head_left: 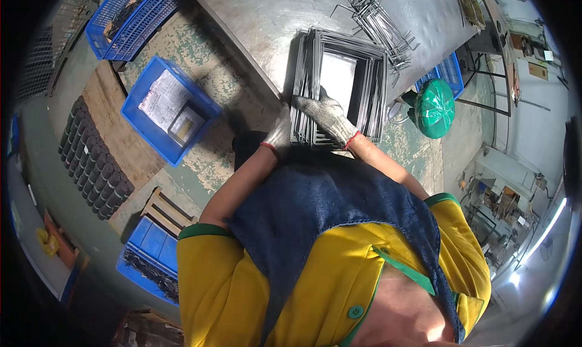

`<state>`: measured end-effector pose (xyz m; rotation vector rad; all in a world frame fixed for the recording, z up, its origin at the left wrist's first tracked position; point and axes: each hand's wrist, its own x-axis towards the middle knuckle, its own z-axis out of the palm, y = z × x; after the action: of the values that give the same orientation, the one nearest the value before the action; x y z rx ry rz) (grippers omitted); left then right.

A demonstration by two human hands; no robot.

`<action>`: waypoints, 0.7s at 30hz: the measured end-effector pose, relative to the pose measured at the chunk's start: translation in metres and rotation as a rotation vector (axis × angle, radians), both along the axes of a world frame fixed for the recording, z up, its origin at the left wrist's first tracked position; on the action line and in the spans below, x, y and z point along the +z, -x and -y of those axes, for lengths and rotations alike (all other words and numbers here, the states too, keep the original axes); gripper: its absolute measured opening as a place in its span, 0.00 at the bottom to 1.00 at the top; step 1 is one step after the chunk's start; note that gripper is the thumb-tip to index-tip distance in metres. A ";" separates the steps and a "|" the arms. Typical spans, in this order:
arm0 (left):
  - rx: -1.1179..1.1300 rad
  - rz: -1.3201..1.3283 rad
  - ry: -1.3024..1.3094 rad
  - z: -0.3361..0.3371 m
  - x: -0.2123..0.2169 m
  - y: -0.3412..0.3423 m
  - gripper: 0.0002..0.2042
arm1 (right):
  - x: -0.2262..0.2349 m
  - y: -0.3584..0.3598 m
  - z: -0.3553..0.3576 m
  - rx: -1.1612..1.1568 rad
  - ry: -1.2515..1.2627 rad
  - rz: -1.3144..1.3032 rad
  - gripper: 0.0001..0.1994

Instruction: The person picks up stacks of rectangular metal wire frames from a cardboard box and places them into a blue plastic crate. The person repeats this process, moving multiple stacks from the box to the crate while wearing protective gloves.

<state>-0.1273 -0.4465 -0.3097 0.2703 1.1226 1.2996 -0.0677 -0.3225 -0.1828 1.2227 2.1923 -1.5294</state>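
Observation:
A thick stack of rectangular metal wire frames (380, 86) stands on edge on the metal table in front of me, near its edge. My right hand (327, 116), in a pale knitted glove with a red cuff, reaches over the near left part of the stack. Its fingers are closed around the wires of several frames there. My left hand (280, 131), gloved the same way, is at the left outer side of the stack. It is seen edge-on with the fingers stretched out straight beside the wires; the palm side is hidden.
Bent wire pieces (379, 22) lie heaped on the metal table (260, 13) beyond the stack. A stool with a green wrapped seat (434, 108) stands right. On the left floor are a blue bin (136, 113) holding papers, a blue crate (136, 28) and rows of dark cylinders (94, 159).

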 end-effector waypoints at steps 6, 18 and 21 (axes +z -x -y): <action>0.282 0.367 0.367 0.003 0.111 0.008 0.27 | -0.041 -0.008 0.003 -0.332 0.604 -0.406 0.25; -0.304 -1.468 0.280 0.058 0.166 0.014 0.24 | 0.079 -0.028 0.010 -0.183 0.809 -0.521 0.14; 0.028 -0.901 0.613 0.008 0.242 0.005 0.26 | 0.058 -0.043 0.010 -0.357 0.856 -0.639 0.11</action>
<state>-0.1326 -0.4546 -0.0681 0.3891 2.2260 0.7758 -0.0251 -0.3322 -0.1244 0.9062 1.2346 -2.8779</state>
